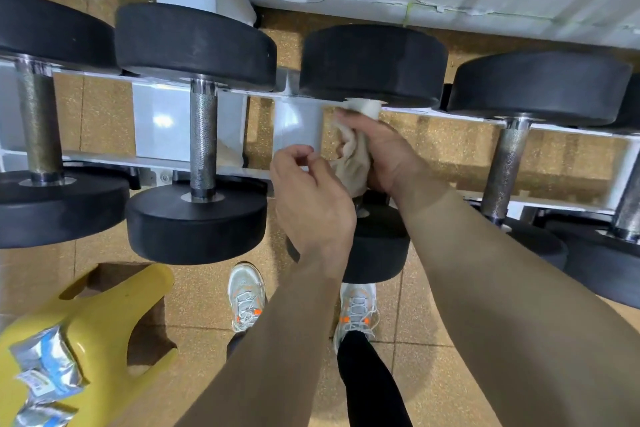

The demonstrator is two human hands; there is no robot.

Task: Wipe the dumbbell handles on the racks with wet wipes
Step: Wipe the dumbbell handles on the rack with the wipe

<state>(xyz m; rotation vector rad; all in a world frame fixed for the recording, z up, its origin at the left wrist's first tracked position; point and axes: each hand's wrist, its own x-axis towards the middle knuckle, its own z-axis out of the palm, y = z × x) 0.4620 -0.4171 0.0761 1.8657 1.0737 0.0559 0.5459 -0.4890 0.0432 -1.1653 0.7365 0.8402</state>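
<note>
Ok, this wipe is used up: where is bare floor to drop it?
Bare tiles lie between the yellow stool and the left shoe, and right of the right shoe. The rack is crowded with dumbbells; packets sit on the stool.

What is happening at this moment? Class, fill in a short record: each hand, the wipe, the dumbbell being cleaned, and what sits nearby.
right hand: grips the wipe, which is wrapped round the handle
left hand: fingers curled beside the wipe; hold unclear
wipe state: pale, crumpled, reaching the far head
dumbbell: third from the left on the white rack; handle hidden
nearby: yellow stool bearing foil packets, lower left
</note>
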